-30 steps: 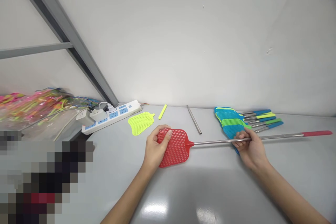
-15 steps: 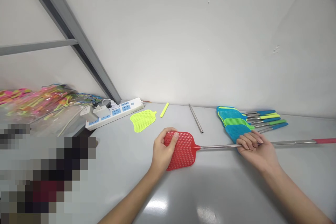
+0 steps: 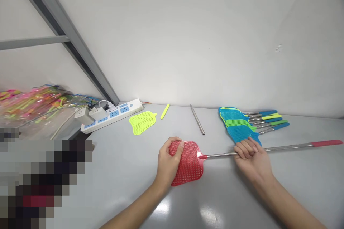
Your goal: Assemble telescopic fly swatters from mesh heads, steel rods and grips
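A red fly swatter (image 3: 189,164) with a long metal rod and a red grip lies across the front of me, held by both hands. My left hand (image 3: 168,162) pinches the left edge of its perforated head, thumb on top. Around the metal rod, my right hand (image 3: 251,157) is closed, and the red grip sticks out to the right beyond it. Just behind the right hand sits a stack of blue, green and yellow fly swatters (image 3: 238,123), their handles pointing right. Farther back lie a loose yellow swatter head (image 3: 143,122), a yellow grip (image 3: 165,111) and a metal rod (image 3: 197,120).
A white power strip (image 3: 114,114) with plugs and cords rests at the table's left edge. Beyond it are plastic bags of colourful items (image 3: 34,109). A grey metal frame (image 3: 72,50) stands at the left, and a white wall (image 3: 188,43) rises behind the grey table (image 3: 129,171).
My right hand has shifted left along with the rod, bringing the whole red grip into view. The swatter head has tilted and moved slightly nearer. The camera view has shifted a little.
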A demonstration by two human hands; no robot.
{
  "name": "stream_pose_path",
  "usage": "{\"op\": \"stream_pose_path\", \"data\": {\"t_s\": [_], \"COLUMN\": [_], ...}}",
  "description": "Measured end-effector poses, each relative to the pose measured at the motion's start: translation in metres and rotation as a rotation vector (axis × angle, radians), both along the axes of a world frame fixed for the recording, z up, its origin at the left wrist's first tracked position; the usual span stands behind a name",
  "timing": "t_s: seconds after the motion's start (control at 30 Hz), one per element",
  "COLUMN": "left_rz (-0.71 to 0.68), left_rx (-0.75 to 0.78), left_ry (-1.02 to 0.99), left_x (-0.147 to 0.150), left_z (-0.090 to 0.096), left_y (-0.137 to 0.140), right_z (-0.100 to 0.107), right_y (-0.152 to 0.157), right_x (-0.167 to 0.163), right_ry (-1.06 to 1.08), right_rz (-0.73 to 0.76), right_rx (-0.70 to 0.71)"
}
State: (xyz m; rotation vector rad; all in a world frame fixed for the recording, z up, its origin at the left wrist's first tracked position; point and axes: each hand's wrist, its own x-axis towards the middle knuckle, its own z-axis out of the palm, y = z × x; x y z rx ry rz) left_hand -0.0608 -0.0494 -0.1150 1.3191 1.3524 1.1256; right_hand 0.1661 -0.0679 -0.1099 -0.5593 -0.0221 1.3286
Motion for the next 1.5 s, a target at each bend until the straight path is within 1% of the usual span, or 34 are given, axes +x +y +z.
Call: {"op": "stream_pose_path", "data": {"t_s": [0.13,0.3,0.43,0.6,0.7,0.93,1.1,1.2,1.27,1.37,1.5], "left_rz": [0.0,0.001,-0.001,-0.011,-0.007,-0.022,-0.061,-0.061,-0.057,-0.033,0.005], "left_rx": [0.0,0.017,0.025,0.021,0.012,-0.002,0.003,0.018,0.019,0.028,0.091], "left_ry": [0.009,0.031,0.018,0.02,0.018,-0.029,-0.051,-0.094,-0.125,-0.133,-0.115], "left_x": [0.002,0.004,0.005,0.007,0.008,0.006,0.002,0.0,-0.002,-0.008,-0.018], "left_z": [0.001,0.002,0.002,0.002,0.001,0.0,0.001,0.001,0.002,0.003,0.005], "left_y": [-0.002,-0.004,-0.005,-0.007,-0.007,-0.003,0.005,0.011,0.014,0.021,0.029], "right_z": [-0.001,0.001,-0.005,-0.009,-0.006,0.003,0.004,0.003,0.003,0.006,0.008], "right_y": [-0.004,-0.009,-0.011,-0.013,-0.013,-0.014,-0.008,-0.002,0.0,0.003,0.009], "right_x": [-0.014,-0.026,-0.034,-0.037,-0.037,-0.038,-0.034,-0.029,-0.024,-0.013,0.009], "right_ry": [0.082,0.035,-0.011,0.041,0.064,0.016,-0.009,0.053,0.082,0.046,-0.014], "right_rz": [-0.01,-0.005,0.034,0.053,0.043,0.044,0.095,0.139,0.153,0.128,0.039], "right_rx": [-0.036,0.011,0.02,0.003,-0.006,0.012,-0.014,-0.036,-0.017,0.043,0.106]}}
